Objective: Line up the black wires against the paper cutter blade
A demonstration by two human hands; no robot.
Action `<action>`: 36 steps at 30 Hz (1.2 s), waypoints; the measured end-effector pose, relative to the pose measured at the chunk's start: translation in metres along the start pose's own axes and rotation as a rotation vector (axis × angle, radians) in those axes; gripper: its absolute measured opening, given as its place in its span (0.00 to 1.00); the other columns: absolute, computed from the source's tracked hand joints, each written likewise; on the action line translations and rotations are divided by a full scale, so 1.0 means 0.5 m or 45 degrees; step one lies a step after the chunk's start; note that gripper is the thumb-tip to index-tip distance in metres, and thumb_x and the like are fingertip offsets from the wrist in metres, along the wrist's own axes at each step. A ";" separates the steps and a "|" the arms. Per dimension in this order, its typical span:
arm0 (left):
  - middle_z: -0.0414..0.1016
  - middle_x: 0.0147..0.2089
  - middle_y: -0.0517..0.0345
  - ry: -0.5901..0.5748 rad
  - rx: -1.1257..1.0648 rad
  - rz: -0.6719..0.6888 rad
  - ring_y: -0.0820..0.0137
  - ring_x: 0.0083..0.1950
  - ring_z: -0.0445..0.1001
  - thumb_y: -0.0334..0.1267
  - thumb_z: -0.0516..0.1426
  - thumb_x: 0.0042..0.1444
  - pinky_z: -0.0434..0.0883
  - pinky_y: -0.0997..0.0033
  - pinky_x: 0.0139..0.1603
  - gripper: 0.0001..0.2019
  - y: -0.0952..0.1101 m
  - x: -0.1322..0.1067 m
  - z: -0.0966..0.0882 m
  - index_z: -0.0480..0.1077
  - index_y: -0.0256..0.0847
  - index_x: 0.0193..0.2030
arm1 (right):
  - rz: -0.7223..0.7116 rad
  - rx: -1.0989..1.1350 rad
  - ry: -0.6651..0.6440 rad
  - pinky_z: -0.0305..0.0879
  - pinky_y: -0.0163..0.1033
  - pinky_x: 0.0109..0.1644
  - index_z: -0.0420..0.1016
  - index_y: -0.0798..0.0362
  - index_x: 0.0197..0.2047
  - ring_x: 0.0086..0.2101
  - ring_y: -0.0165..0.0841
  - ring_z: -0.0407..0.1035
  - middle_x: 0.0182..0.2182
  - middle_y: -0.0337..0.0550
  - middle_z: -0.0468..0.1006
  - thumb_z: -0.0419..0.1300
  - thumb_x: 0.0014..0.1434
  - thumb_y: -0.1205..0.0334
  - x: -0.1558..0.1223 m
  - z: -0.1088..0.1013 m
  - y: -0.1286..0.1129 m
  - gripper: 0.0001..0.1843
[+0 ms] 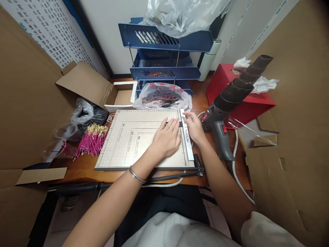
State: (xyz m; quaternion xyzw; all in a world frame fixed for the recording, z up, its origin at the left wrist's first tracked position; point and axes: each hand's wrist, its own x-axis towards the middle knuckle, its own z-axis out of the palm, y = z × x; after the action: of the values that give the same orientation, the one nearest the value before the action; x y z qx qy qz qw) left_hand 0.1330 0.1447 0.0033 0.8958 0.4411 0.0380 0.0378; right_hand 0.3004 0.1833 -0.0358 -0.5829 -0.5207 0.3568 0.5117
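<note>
A paper cutter (120, 144) with a cream gridded board lies flat on the desk, its white labelled strip (189, 145) along the right side. My left hand (167, 139) rests flat on the board, fingers stretched towards that strip. Under its fingertips a thin dark piece (181, 124) shows, too covered to name. At the upper part of the white strip is my right hand (194, 127), fingers bent together near its edge; anything between them is hidden. The cutter's black arm (167, 177) hangs low along the board's front edge.
Left of the board lies a bundle of magenta wires (93, 141) with gold ends. A plastic bag (164, 97) and an open carton (122, 96) sit behind, below blue trays (166, 72). A heat gun (223, 127) stands at right, beside a red box (257, 108).
</note>
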 end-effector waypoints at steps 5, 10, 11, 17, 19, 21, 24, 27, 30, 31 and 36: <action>0.48 0.85 0.42 -0.036 -0.019 -0.016 0.60 0.86 0.47 0.43 0.37 0.77 0.36 0.52 0.88 0.34 0.003 0.001 -0.002 0.51 0.23 0.82 | -0.086 -0.083 0.014 0.61 0.59 0.77 0.72 0.50 0.60 0.66 0.46 0.71 0.63 0.51 0.79 0.54 0.58 0.60 -0.006 -0.036 -0.036 0.26; 0.45 0.85 0.42 -0.013 -0.054 -0.040 0.59 0.87 0.43 0.44 0.38 0.77 0.37 0.51 0.88 0.35 0.004 0.000 -0.007 0.50 0.22 0.82 | -0.153 -0.394 -0.136 0.49 0.65 0.82 0.66 0.52 0.73 0.74 0.48 0.61 0.74 0.51 0.70 0.54 0.61 0.59 -0.059 -0.050 -0.101 0.36; 0.43 0.86 0.41 0.004 -0.063 -0.072 0.58 0.87 0.42 0.45 0.39 0.77 0.38 0.51 0.88 0.35 0.001 -0.003 -0.010 0.49 0.22 0.82 | -0.165 -0.461 -0.196 0.42 0.67 0.84 0.63 0.53 0.75 0.77 0.49 0.57 0.76 0.51 0.66 0.53 0.62 0.58 -0.073 -0.043 -0.109 0.38; 0.43 0.85 0.37 0.044 -0.101 -0.281 0.53 0.87 0.44 0.48 0.43 0.75 0.40 0.45 0.88 0.38 -0.046 -0.061 -0.035 0.47 0.20 0.82 | -0.200 -0.865 -0.523 0.25 0.70 0.84 0.50 0.61 0.81 0.81 0.48 0.43 0.81 0.58 0.50 0.48 0.68 0.57 -0.126 0.020 -0.122 0.42; 0.45 0.85 0.37 0.051 -0.105 -0.312 0.52 0.87 0.45 0.47 0.44 0.75 0.41 0.44 0.87 0.38 -0.060 -0.084 -0.036 0.48 0.21 0.82 | -0.186 -1.001 -0.562 0.24 0.71 0.83 0.48 0.67 0.81 0.81 0.49 0.41 0.81 0.62 0.46 0.46 0.69 0.56 -0.128 0.037 -0.124 0.42; 0.46 0.85 0.37 0.059 -0.112 -0.312 0.53 0.86 0.47 0.46 0.44 0.75 0.43 0.44 0.87 0.36 -0.069 -0.101 -0.033 0.50 0.23 0.82 | -0.172 -1.101 -0.569 0.25 0.71 0.83 0.46 0.70 0.81 0.81 0.49 0.39 0.81 0.64 0.43 0.45 0.70 0.57 -0.126 0.049 -0.126 0.42; 0.49 0.84 0.39 0.068 -0.135 -0.283 0.54 0.86 0.49 0.46 0.43 0.75 0.44 0.44 0.87 0.35 -0.073 -0.112 -0.025 0.51 0.26 0.82 | -0.184 -1.190 -0.548 0.27 0.71 0.83 0.47 0.71 0.81 0.81 0.49 0.41 0.81 0.66 0.45 0.45 0.71 0.58 -0.124 0.060 -0.126 0.41; 0.50 0.84 0.41 0.085 -0.166 -0.257 0.55 0.86 0.49 0.46 0.43 0.75 0.44 0.44 0.87 0.34 -0.075 -0.109 -0.027 0.52 0.29 0.82 | -0.199 -1.260 -0.545 0.28 0.72 0.83 0.48 0.73 0.80 0.81 0.50 0.42 0.80 0.68 0.46 0.45 0.71 0.57 -0.123 0.064 -0.124 0.41; 0.50 0.84 0.44 0.087 -0.190 -0.269 0.56 0.86 0.49 0.45 0.43 0.75 0.42 0.44 0.87 0.34 -0.080 -0.098 -0.039 0.52 0.29 0.82 | -0.167 -1.282 -0.557 0.28 0.71 0.83 0.47 0.72 0.81 0.81 0.49 0.41 0.81 0.66 0.45 0.44 0.72 0.56 -0.122 0.063 -0.126 0.41; 0.50 0.84 0.44 0.085 -0.199 -0.278 0.56 0.86 0.48 0.45 0.44 0.75 0.41 0.44 0.87 0.34 -0.083 -0.093 -0.045 0.52 0.28 0.82 | -0.152 -1.282 -0.562 0.28 0.70 0.83 0.47 0.71 0.81 0.81 0.48 0.41 0.81 0.66 0.45 0.44 0.72 0.56 -0.121 0.062 -0.127 0.41; 0.55 0.83 0.45 0.111 -0.219 -0.282 0.57 0.86 0.50 0.43 0.45 0.74 0.41 0.42 0.87 0.32 -0.089 -0.074 -0.066 0.57 0.31 0.80 | -0.160 -1.307 -0.565 0.26 0.69 0.83 0.48 0.72 0.80 0.81 0.49 0.41 0.81 0.66 0.45 0.44 0.72 0.55 -0.120 0.063 -0.129 0.41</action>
State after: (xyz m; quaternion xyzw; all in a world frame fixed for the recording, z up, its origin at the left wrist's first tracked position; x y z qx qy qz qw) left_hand 0.0720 0.1434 0.0303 0.8326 0.5337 0.1100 0.0992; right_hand 0.2430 0.1279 0.0125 -0.6359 -0.7564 0.1405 0.0609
